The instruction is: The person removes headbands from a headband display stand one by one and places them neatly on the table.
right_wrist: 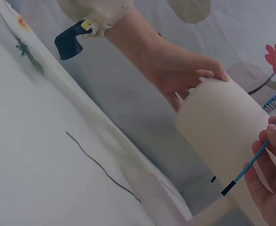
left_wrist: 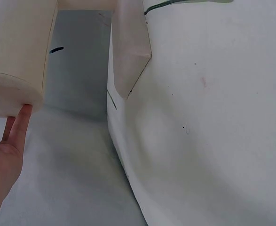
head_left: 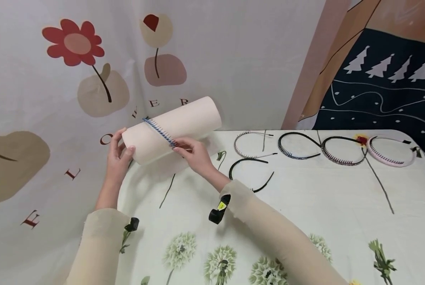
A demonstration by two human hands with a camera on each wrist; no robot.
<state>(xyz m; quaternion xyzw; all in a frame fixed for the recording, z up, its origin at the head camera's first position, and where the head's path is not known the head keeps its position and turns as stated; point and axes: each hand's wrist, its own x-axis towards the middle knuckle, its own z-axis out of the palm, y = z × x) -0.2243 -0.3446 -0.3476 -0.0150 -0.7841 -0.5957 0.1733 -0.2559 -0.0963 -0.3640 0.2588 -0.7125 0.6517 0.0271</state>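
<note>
A thick cream-white cylinder [head_left: 191,118] is tilted above the table's left back corner. My left hand [head_left: 117,158] holds its left end, the thumb on the near side and fingers at the rim; the left wrist view shows fingers [left_wrist: 21,125] against the end's edge. Around the cylinder lies a blue toothed headband [head_left: 159,132]. My right hand [head_left: 196,156] pinches the headband near its lower end. In the right wrist view the braided blue arm of the headband [right_wrist: 253,165] with its black tip passes between the right hand's fingers and thumb.
Several headbands lie toward the table's back edge: a pale toothed one [head_left: 236,146], black ones [head_left: 231,168], a dark blue-beaded one [head_left: 294,157], a dark red one [head_left: 337,161] and a pink one [head_left: 387,161]. A patterned curtain [head_left: 233,59] hangs behind. The tablecloth [head_left: 333,198] has dandelion prints.
</note>
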